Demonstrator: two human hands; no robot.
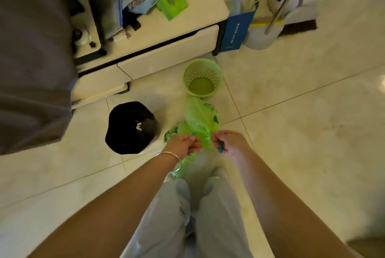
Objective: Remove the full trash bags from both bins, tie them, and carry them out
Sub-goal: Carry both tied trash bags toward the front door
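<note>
A green trash bag (200, 118) lies on the tiled floor in front of my feet, its top gathered between my hands. My left hand (184, 144) grips one side of the bag's mouth, and my right hand (226, 140) grips the other side, a hand's width away. A blue strip shows at both hands. Just beyond the bag stands a green mesh bin (202, 77) with no bag in it. To the left stands a black bin (131, 127) with a black bag inside.
A white low cabinet (166, 49) with clutter on top runs behind the bins. A grey sofa (31, 59) fills the left. A blue paper bag (237, 30) and a mop bucket (262, 36) stand at the back right. Open tiled floor lies to the right.
</note>
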